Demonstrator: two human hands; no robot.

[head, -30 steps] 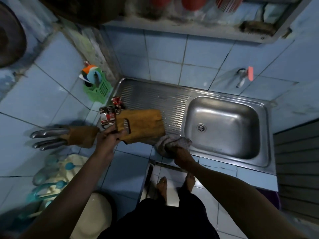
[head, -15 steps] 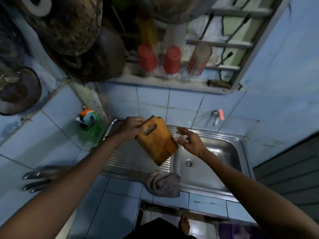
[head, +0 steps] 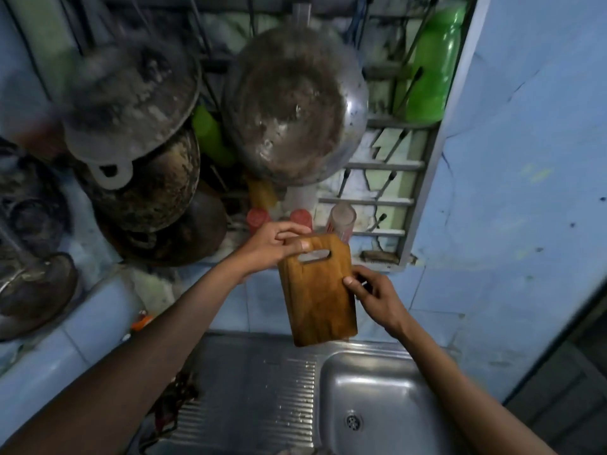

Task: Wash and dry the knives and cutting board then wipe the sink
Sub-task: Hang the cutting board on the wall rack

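The wooden cutting board is held upright in the air above the steel sink, its handle slot at the top, in front of the blue tiled wall. Its top left corner is gripped by the left hand: the thumb is laid across the front face beside the slot, and the other fingers are curled over the top edge to the back. The right edge of the board is pinched at mid-height by the right hand, with the thumb tip pressed on the front face and the remaining fingers bent behind the edge. The lower end of the board hangs free, touching nothing, over the back rim of the sink where the ribbed drainboard meets the basin. The basin's drain is seen below. Behind the board, on the window ledge, red cups are partly hidden by the left hand. Higher up, a round metal pan and several blackened pots are hung against the window grille, and a green bottle is stood at upper right.
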